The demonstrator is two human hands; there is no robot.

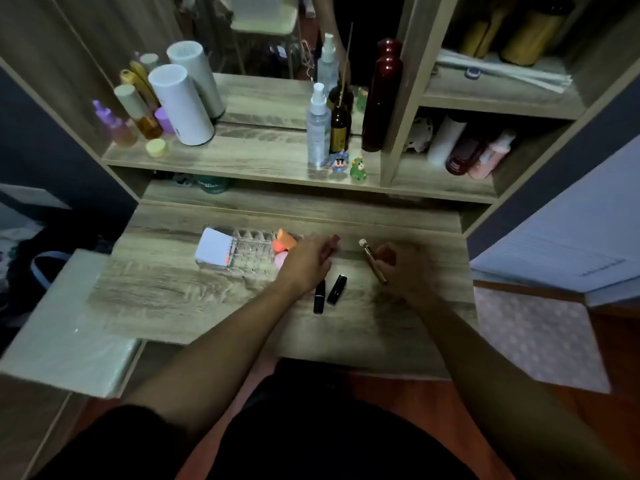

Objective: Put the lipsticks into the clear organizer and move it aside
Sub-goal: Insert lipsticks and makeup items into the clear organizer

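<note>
Barely begun: organizer slots empty mid-frame, two lipsticks loose on worktop, right hand grip grasping gold tube, left hand grip apparently pinching something reddish.

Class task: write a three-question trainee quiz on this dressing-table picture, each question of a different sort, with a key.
1. True or false: the right hand holds a gold tube.
2. How many black lipsticks lie loose on the table between the hands?
3. The clear organizer sits on which side of the left hand: A) left, B) right, C) behind, on the shelf?

Key: 1 true. 2 two, the second beside the first. 3 A.
</note>
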